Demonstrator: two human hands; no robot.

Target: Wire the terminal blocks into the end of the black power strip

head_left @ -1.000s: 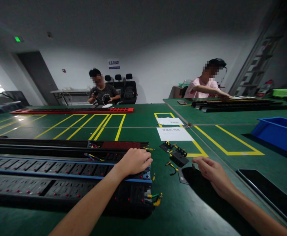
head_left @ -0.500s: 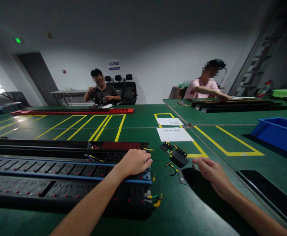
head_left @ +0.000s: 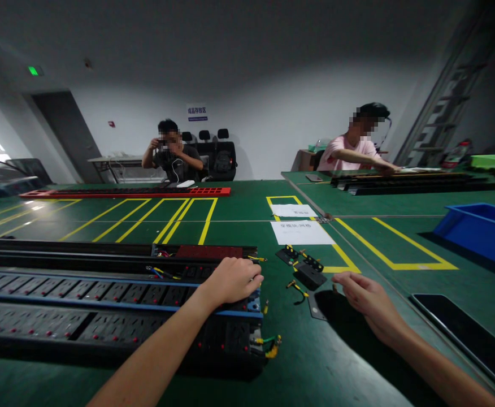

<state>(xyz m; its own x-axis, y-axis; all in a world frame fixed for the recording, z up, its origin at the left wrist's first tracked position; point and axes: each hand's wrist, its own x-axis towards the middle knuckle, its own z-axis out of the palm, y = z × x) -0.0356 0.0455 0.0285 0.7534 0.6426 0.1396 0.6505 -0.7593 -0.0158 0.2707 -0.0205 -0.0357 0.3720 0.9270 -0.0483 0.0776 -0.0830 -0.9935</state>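
Several long black socket strips (head_left: 112, 329) lie side by side on the green table, with red dots along them and yellow-green wires at their right ends. My left hand (head_left: 234, 280) rests on the right end of the blue-edged strip (head_left: 116, 291), fingers curled together over it. To the right, my right hand (head_left: 360, 291) is closed in a pinch just above the table; the small thing between its fingertips is too small to name. Beside it lie a black block (head_left: 309, 275), a dark flat plate (head_left: 317, 306), a short yellow-black wire (head_left: 297, 290) and small black brackets (head_left: 287, 254).
A dark phone-like slab (head_left: 463, 339) lies at the right, below a blue bin (head_left: 480, 232). Paper sheets (head_left: 302, 232) lie mid-table. Across it are a red strip (head_left: 124, 192), black rails (head_left: 408, 183) and two seated people (head_left: 175, 161).
The person at the back left has raised both hands nearer the face. My two hands and the parts around them show no clear movement.
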